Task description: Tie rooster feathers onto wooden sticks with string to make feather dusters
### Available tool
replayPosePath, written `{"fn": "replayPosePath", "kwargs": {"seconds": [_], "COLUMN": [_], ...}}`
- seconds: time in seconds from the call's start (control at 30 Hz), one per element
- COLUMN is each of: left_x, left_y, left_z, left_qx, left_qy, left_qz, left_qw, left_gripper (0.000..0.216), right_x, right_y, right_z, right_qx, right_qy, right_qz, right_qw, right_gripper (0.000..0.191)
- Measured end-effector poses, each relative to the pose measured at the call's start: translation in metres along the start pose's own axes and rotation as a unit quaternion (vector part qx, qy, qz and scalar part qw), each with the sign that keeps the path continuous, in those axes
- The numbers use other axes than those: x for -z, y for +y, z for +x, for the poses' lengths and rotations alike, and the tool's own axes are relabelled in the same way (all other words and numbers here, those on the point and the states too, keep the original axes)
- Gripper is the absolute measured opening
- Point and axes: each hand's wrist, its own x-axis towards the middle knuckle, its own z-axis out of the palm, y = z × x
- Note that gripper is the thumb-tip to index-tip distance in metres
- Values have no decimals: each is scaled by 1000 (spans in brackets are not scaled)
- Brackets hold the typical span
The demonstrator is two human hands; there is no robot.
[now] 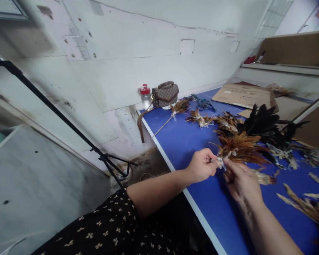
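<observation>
While my L hand (202, 164) pinches the whitish base (220, 163) of the brown feather bunch (241, 143) from one side, my R hand (241, 180) grips it w/ thumb + fingers from the other, prob. so the plumes fan out uncrushed. Bunch is over the blue table (172, 141); can't tell if they touch. Black feathers (260, 120) lie just beyond the bunch, pale feathers (305, 205) to its right, nearer me, prob. for easy reach. Well beyond the bunch, to its left: handbag (165, 95) & red-capped bottle (145, 97), likely parked out of the way; cardboard (241, 95) straight back.
</observation>
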Motion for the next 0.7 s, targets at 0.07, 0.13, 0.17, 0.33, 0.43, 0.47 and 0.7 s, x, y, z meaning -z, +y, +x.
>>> {"fn": "replayPosePath", "kwargs": {"seconds": [0.07,0.13,0.17,0.33,0.43,0.47,0.7], "left_x": [-2,-3,-3,-2,-2,-2,-2], "left_y": [-3,-6,-7,-11,-11,-12,-18], "left_z": [-1,-1,-1,-5,-6,-6,3], "left_qx": [-9,-16,-23,-46,-55,-62,-75], "left_qy": [14,18,20,45,57,58,68], "left_qz": [10,15,21,102,156,162,111], "left_qw": [1000,1000,999,993,985,983,989], "left_gripper": [54,51,49,44,40,39,39], "right_x": [0,0,0,-4,-7,-7,-8], "right_y": [0,0,-1,-1,0,0,4], "right_z": [0,0,0,-2,-4,-5,-7], "right_qx": [1,1,1,-6,-7,-3,26], "right_qy": [1,2,4,17,30,32,5], "right_qz": [-9,-16,-17,-23,-21,-24,-48], "right_qw": [1000,1000,1000,1000,999,999,999], "right_gripper": [69,69,70,71,73,73,67]}}
